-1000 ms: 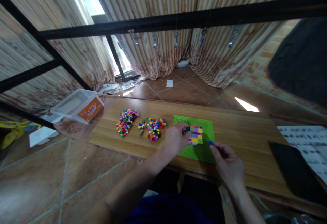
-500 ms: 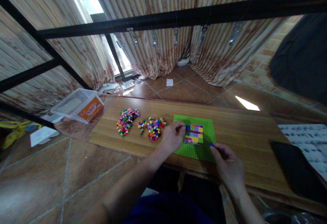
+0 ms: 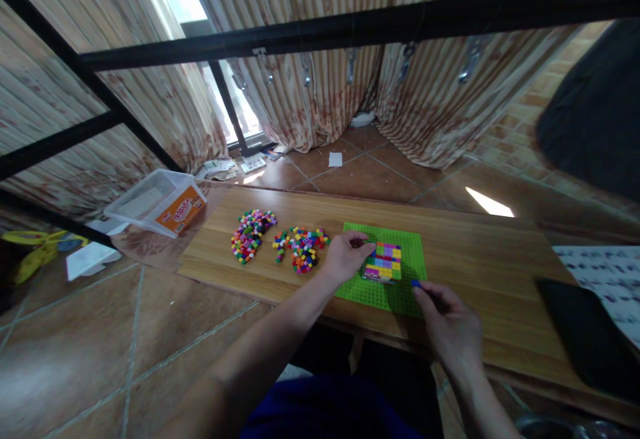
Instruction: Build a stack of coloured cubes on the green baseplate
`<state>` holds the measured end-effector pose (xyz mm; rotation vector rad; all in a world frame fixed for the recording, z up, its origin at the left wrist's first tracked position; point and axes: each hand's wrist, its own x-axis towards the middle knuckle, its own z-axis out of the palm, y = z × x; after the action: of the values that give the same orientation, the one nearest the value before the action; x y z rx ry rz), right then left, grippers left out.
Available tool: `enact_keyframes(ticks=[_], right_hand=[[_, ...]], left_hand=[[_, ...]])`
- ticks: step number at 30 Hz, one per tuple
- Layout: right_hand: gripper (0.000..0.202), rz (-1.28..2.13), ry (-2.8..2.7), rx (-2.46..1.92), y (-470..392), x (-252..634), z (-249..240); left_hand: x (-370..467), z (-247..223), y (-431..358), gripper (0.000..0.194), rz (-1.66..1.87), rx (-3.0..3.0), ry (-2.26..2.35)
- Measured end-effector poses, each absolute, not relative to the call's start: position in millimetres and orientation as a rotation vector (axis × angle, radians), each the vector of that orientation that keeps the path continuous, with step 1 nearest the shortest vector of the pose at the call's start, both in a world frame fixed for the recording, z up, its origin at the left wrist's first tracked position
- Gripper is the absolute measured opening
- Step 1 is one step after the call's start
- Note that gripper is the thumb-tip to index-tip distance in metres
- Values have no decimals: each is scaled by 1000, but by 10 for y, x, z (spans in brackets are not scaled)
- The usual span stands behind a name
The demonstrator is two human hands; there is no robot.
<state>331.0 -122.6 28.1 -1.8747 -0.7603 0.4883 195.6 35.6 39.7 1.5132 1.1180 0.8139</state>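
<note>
On the green baseplate [image 3: 413, 252] stands a block built of small bricks [image 3: 387, 262] in yellow, purple, red, blue and other colours. My left hand [image 3: 347, 255] reaches over its left back corner, thumb and forefinger curled together at the top. A bit of blue shows by those fingertips; whether they grip a brick or press one down I cannot tell. Just right of the built block, above the baseplate's right edge, my right hand [image 3: 453, 312] pinches a small blue brick [image 3: 416, 283] between thumb and forefinger.
Two heaps of loose bricks, the nearer one [image 3: 304, 250] and the farther one [image 3: 250, 233], lie left on the wooden table [image 3: 480, 259]. Beyond them is a clear plastic box [image 3: 150, 202] with an orange label. A black flat object [image 3: 580, 332] and a printed sheet [image 3: 600, 279] are at right.
My left hand has shifted right, from beside the built block to over its left back corner, covering bricks there. My right hand keeps its pinch on the blue brick. The view has shifted slightly.
</note>
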Motion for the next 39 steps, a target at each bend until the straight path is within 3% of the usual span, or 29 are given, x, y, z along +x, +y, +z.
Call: enact_keyframes(ticks=[22,30,39], right_hand=[[40,508,-750,-1808,-1164,3240,326],[42,521,-767,-1728,-1174,3188,437],[36,233,-1344,-1788,-749,2863,612]], left_hand=[[1973,346,357,11,818,1460,978],[1811,331,353,23,901,1430,992],[1684,316,174,20,905,1357,945]])
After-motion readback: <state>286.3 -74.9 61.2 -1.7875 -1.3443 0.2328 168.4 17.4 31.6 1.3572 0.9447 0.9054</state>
